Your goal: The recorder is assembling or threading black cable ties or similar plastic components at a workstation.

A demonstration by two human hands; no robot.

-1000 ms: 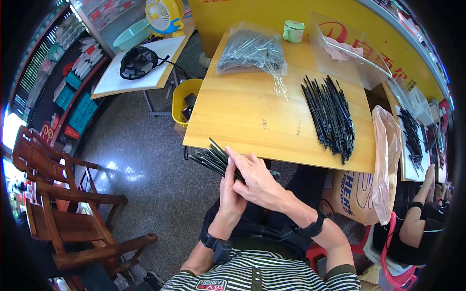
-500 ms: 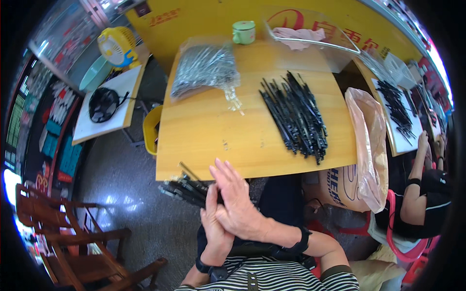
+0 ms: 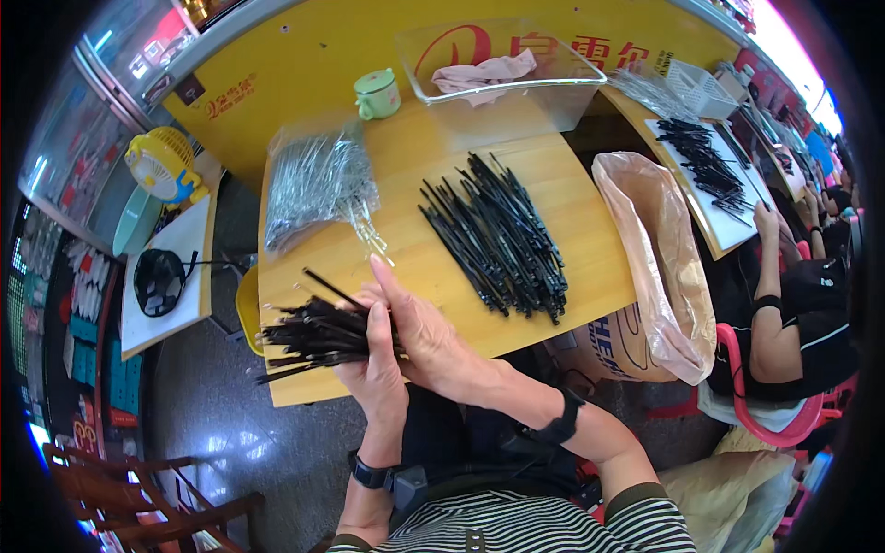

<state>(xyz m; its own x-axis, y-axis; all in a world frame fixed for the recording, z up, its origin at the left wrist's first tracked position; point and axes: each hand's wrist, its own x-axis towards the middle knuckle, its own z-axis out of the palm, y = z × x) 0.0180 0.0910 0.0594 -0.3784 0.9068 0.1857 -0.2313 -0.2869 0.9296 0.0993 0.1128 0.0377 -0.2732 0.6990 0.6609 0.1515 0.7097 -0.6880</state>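
My left hand (image 3: 376, 376) is closed around a thick bundle of thin black rods (image 3: 312, 334), whose exact kind I cannot make out. The rods fan out leftward over the table's near left corner, one sticking up above the others. Against the bundle's right end lies my right hand (image 3: 431, 343), palm inward, its visible finger stretched upward; its other fingers are partly hidden. A loose pile of similar black rods (image 3: 498, 240) lies on the wooden table (image 3: 406, 175) to the right of my hands.
A clear bag of thin pieces (image 3: 323, 180), a green lidded mug (image 3: 377, 95) and a transparent bin (image 3: 553, 101) with a pink cloth stand farther back. A large open bag (image 3: 659, 267) rises along the right edge. Beyond it, a co-worker's arm (image 3: 772, 267) reaches to another table.
Both hands have moved up and left with the bundle, from below the table's front edge to over its near left corner. The view has shifted. More of the bundle now shows.
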